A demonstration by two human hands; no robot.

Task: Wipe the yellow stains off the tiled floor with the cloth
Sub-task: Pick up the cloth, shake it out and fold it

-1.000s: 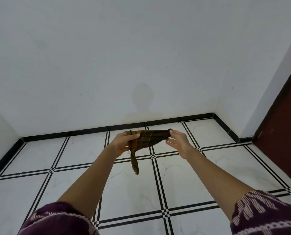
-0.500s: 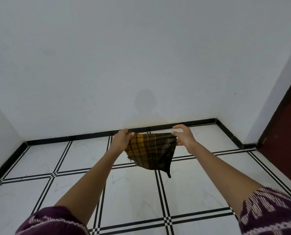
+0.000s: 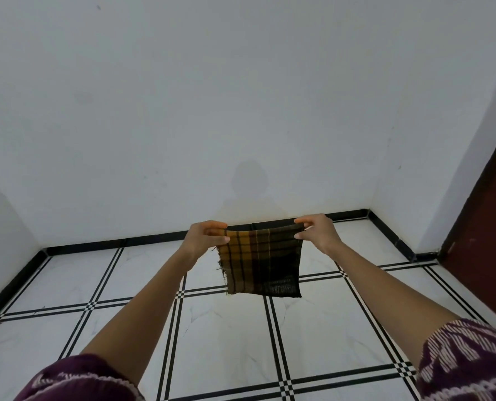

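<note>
A person holds a checked yellow-and-dark cloth [image 3: 262, 264] spread at arm's length above the black-lined tiled floor [image 3: 226, 328]. The left hand [image 3: 204, 238] pinches its upper left corner and the right hand [image 3: 316, 231] its upper right, so it hangs flat as a square, well clear of the floor. The fingers [image 3: 216, 225] of both hands are closed on the top hem; none is free. No yellow stain shows on the floor in view, so the marks probably lie outside the frame or behind the cloth. The step in hand appears to be readying the cloth. That is best done by folding it into a thick pad, frayed left edge tucked inside, then laying it flat on the stained spot under a full palm.
</note>
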